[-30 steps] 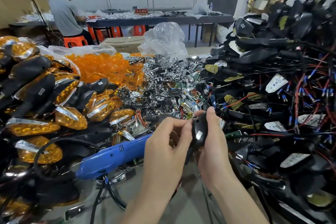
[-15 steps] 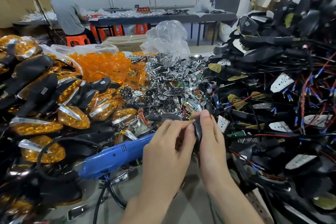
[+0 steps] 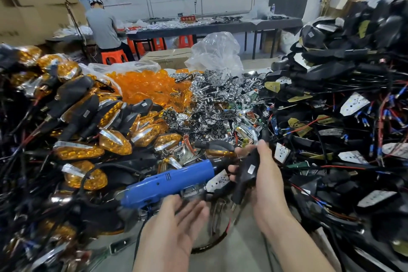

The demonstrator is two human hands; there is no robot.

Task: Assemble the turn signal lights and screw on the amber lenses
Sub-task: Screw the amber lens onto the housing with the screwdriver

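Two hands at work, one item in hand.

- Landmark: blue screwdriver (image 3: 167,183), lying across the heaped parts. Its long axis runs from low left to high right, and the bit end points at the item held.
- Right hand (image 3: 267,178): just right of the screwdriver's bit end. Grip closed round one black housing (image 3: 246,170), thumb on top and fingers behind.
- Housing: long axis near upright, leaning a little, with the stem end down. Its dark back faces the camera, so it cannot be told whether a lens is fitted.
- Left hand (image 3: 174,227): directly below the screwdriver's handle, near it but not touching. Grip open, palm up, fingers spread, holding nothing; blurred.
- Judgement: the left hand is much the nearer to the screwdriver. A reach up to the handle would bring the bit to the housing with little turning.
- Loose lenses (image 3: 150,88): orange heap well beyond the screwdriver.
- Finished lights (image 3: 114,141): stacked just beyond and left of it.
- Chrome reflectors (image 3: 220,99): heap beyond its bit end.
- Wired black housings (image 3: 331,117): large pile far right of it.
- Desk (image 3: 220,256): grey strip showing below it.
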